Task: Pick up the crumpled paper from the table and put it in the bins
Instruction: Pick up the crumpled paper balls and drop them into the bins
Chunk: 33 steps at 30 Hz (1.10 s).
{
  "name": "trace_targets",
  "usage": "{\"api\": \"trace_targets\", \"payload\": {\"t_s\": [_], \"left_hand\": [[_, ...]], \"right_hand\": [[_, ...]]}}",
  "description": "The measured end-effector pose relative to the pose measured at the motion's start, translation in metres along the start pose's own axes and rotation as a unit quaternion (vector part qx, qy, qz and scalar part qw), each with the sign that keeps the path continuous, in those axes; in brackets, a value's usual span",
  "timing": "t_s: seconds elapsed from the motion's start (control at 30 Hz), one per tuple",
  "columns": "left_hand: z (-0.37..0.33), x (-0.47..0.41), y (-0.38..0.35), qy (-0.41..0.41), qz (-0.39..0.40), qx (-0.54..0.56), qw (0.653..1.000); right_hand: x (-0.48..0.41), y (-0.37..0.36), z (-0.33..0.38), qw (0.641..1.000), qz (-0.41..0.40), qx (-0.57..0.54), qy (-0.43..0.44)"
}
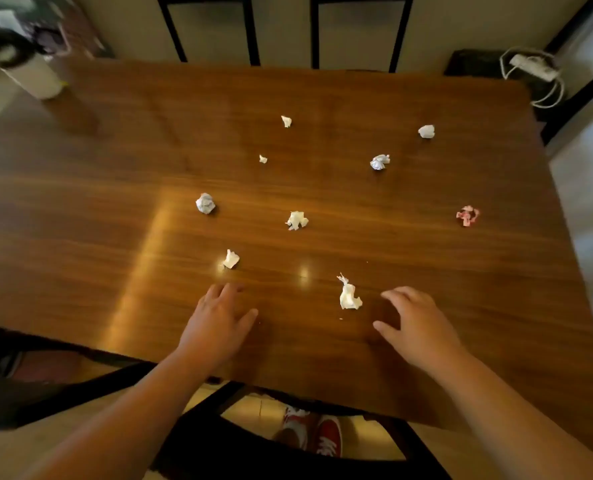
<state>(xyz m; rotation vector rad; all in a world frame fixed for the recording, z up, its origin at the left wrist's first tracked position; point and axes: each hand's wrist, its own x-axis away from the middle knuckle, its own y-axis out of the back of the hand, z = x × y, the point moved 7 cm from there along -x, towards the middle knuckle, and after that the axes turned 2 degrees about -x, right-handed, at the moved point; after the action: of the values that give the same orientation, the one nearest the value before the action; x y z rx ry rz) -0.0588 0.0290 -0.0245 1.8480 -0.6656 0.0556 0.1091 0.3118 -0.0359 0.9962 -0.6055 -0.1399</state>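
Several crumpled paper balls lie scattered on the brown wooden table [115, 209]. The nearest white ball [348, 296] sits just left of my right hand [416, 323], which hovers open with fingers spread, not touching it. My left hand [219, 317] is open too, palm down near the front edge, a little below another white ball [231, 259]. More white balls lie at mid-table [297, 220] and to the left [205, 203]. A pink-and-white ball [467, 215] rests near the right edge. No bin is in view.
A white cylindrical container [33, 76] stands at the far left corner. Black chair backs [215, 29] line the far side. A white power strip with cable [534, 69] lies on the floor at the far right. A black chair [198, 441] sits under the near edge.
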Motion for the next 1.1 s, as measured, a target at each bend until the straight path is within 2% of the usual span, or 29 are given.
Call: {"api": "trace_targets", "payload": {"t_s": [0.1,0.23,0.4,0.6,0.9,1.0,1.1], "left_hand": [[0.021,-0.041,0.013,0.044,-0.05,-0.01,0.998],[0.039,-0.087,0.01,0.073,-0.038,-0.01,0.997],[0.042,-0.116,-0.002,0.042,-0.044,-0.023,0.998],[0.027,-0.126,-0.013,-0.014,-0.079,0.027,0.996],[-0.037,-0.148,-0.014,-0.09,-0.08,0.097,0.988],[-0.059,-0.161,-0.009,-0.116,-0.11,0.095,0.982],[-0.074,-0.178,-0.011,-0.12,-0.101,0.072,0.985]], "right_hand": [[-0.018,-0.007,-0.015,0.998,0.001,0.041,-0.048],[-0.03,-0.022,-0.026,0.995,0.019,0.067,-0.073],[-0.033,-0.029,-0.028,0.992,-0.002,0.095,-0.086],[-0.037,-0.034,-0.032,0.989,-0.023,0.107,-0.095],[-0.032,-0.038,-0.034,0.99,-0.044,0.089,-0.099],[-0.03,-0.039,-0.034,0.991,-0.047,0.079,-0.1],[-0.03,-0.04,-0.033,0.991,-0.054,0.071,-0.102]]}}
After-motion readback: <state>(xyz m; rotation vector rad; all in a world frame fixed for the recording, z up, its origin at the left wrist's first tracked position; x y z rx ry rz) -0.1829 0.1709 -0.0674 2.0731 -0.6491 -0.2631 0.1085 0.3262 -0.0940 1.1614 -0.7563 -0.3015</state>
